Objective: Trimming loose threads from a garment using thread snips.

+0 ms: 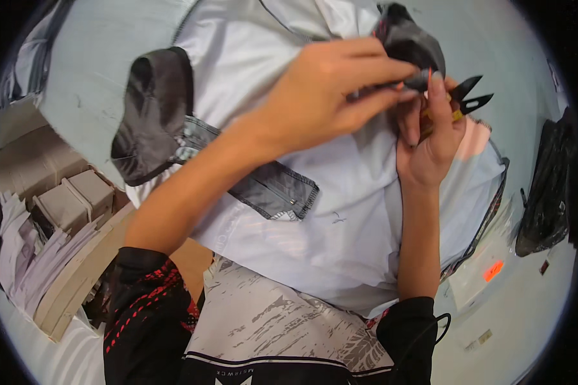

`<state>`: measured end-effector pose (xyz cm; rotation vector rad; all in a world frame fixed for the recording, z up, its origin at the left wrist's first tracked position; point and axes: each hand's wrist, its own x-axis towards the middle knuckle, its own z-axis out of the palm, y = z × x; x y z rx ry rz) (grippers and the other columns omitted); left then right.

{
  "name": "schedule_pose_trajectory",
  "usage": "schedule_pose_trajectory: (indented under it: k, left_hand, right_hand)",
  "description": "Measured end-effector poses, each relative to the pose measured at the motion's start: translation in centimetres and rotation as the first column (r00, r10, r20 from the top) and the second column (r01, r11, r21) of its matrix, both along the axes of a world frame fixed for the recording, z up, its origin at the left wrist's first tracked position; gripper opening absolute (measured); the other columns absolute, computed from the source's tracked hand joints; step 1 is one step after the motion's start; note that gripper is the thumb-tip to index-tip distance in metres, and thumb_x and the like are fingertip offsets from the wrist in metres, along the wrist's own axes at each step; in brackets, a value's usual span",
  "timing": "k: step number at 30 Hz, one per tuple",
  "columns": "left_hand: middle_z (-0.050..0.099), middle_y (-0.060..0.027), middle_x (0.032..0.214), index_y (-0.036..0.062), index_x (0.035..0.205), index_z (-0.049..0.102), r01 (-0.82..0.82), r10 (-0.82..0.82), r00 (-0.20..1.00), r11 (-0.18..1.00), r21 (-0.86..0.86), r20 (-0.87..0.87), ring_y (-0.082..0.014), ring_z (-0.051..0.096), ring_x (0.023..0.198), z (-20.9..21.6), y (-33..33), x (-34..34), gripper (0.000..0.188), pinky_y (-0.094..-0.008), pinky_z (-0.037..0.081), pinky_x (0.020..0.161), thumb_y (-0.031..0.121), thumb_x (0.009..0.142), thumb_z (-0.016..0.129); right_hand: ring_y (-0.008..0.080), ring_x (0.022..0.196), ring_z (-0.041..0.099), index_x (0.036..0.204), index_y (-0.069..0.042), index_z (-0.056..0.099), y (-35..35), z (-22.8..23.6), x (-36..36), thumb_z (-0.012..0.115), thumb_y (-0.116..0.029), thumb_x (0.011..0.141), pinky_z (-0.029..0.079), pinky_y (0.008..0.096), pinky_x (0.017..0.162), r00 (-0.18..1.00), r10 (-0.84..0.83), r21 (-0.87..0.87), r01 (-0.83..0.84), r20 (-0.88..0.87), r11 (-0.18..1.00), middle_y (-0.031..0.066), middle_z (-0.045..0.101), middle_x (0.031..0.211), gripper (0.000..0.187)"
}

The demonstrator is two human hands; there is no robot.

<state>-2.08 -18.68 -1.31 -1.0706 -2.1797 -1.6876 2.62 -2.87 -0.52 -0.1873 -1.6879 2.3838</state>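
Observation:
A white garment [353, 186] is spread before me, seemingly inside out, with a dark grey collar [154, 109] and a grey placket with a zipper [276, 189]. My left hand [334, 90] reaches across to the upper right, its fingers pinched on a dark grey edge of the garment [414, 48]. Bits of orange-red show at the fingertips. My right hand [430, 141] is closed around thread snips [472, 93] with yellow handles; their black blades point right, spread apart. The right thumb presses beside the left fingertips, so the exact spot pinched is partly hidden.
A pale table [526, 70] lies under the garment. To the left stand cardboard boxes [70, 199] and a carton holding folded pale cloth [26, 256]. A black plastic bag [546, 192] lies at the right, near a clear packet with an orange sticker [492, 271].

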Motion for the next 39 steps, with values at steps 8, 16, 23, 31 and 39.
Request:
schedule_pose_trajectory:
  k: [8,16,23,31,39]
  left_hand:
    - [0.061,-0.0087,0.085,0.0024,0.109,0.067,0.041,-0.041,0.999,0.999,-0.009,-0.019,-0.0217,0.06,0.07,1.3,1.1,0.4,0.034,-0.0295,0.049,0.062,0.0,0.076,0.071]
    - [0.061,-0.0106,0.074,-0.0013,0.103,0.067,-0.056,0.074,0.991,0.985,-0.161,0.111,-0.0187,0.057,0.064,2.7,0.9,0.8,0.022,-0.029,0.045,0.058,0.001,0.081,0.069]
    - [0.064,-0.0082,0.077,-0.003,0.102,0.066,-0.056,0.078,0.975,0.992,-0.109,0.208,-0.0108,0.056,0.067,2.0,1.8,1.5,0.022,-0.0256,0.045,0.062,0.002,0.081,0.072]
    - [0.057,-0.0035,0.069,-0.0055,0.095,0.064,-0.068,0.077,0.992,0.993,-0.098,0.097,-0.0068,0.046,0.064,2.8,1.5,1.2,0.019,-0.0241,0.039,0.056,0.005,0.082,0.073]
    - [0.058,-0.0045,0.067,-0.0053,0.093,0.065,-0.066,0.071,0.994,0.996,-0.058,0.08,-0.0063,0.048,0.058,1.8,0.8,1.3,0.015,-0.024,0.037,0.051,0.006,0.085,0.07]
  right_hand:
    - [0.0035,0.04,0.034,0.083,-0.008,0.058,1.5,1.0,0.7,0.046,-0.024,0.101,0.022,0.0207,0.039,0.998,-0.056,-0.072,0.059,0.041,0.996,-0.0022,0.053,0.062,0.026]
    - [0.0044,0.042,0.039,0.087,-0.003,0.062,0.3,1.0,0.1,0.056,-0.022,0.097,0.026,0.0203,0.038,0.997,0.007,-0.202,0.008,0.074,0.979,0.0011,0.057,0.066,0.023]
    - [0.007,0.058,0.053,0.092,0.001,0.065,4.4,2.5,1.4,0.062,-0.019,0.093,0.043,0.0215,0.054,0.98,-0.191,0.272,0.199,-0.055,0.941,0.0029,0.061,0.07,0.021]
    - [0.0319,0.095,0.064,0.106,-0.005,0.068,21.9,4.6,8.7,0.066,-0.011,0.079,0.05,0.0365,0.083,0.872,-0.449,0.979,0.2,-0.195,-0.036,0.0081,0.067,0.103,0.028]
    - [0.0203,0.065,0.06,0.09,0.002,0.07,27.8,6.0,10.4,0.072,-0.022,0.083,0.046,0.0314,0.063,0.793,-0.595,0.944,0.285,-0.135,0.167,0.0056,0.062,0.068,0.024]
